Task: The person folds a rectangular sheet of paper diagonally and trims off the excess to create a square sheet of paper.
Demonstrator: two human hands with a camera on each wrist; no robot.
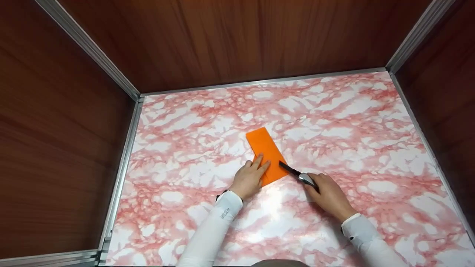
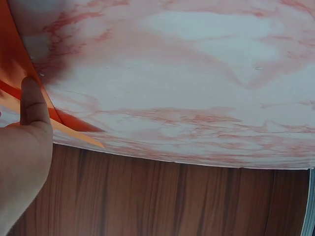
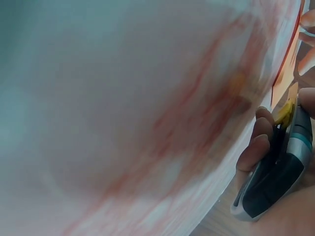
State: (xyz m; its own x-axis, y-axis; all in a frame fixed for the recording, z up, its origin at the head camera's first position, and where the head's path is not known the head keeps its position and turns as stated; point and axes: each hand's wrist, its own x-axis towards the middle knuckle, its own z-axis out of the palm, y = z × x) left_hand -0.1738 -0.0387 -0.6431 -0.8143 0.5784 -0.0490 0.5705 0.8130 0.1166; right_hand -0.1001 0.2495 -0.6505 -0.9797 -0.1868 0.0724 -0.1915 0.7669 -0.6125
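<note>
A folded orange sheet of paper (image 1: pixel 265 147) lies slanted near the middle of the table. My left hand (image 1: pixel 248 180) rests on its lower left part, fingers extended over the surface. In the left wrist view the thumb (image 2: pixel 34 101) lies against the orange paper (image 2: pixel 15 54), whose layers part at the edge. My right hand (image 1: pixel 330 194) grips a black and silver stapler (image 1: pixel 306 179). Its slim dark front end overlaps the right side of the paper. The right wrist view shows fingers wrapped about the stapler (image 3: pixel 275 182), with a yellow part near its front.
The tabletop (image 1: pixel 185 148) has a red and white marbled pattern. Dark wood panels (image 1: pixel 230 37) with metal frame strips (image 1: pixel 126 155) enclose it at the back, left and right.
</note>
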